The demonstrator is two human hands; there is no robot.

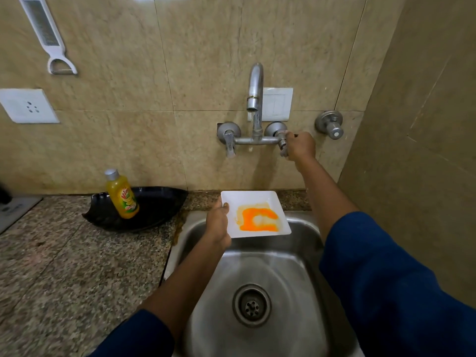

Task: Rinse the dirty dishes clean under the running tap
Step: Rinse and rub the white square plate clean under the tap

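A square white plate (260, 199) smeared with orange sauce hangs over the back of the steel sink (298, 235). My left hand (217, 224) grips its left edge, thumb on the rim. My right hand (300, 145) is wrapped round the right handle of the wall tap (255, 94). A thin stream of water leaves the spout just above the plate. The left tap handle (230, 145) hangs down untouched.
A yellow dish-soap bottle (122, 195) stands in a black dish (154, 207) on the granite counter (64, 266) left of the sink. A separate valve (332, 126) juts from the wall on the right. The drain (252, 305) lies at the sink's middle.
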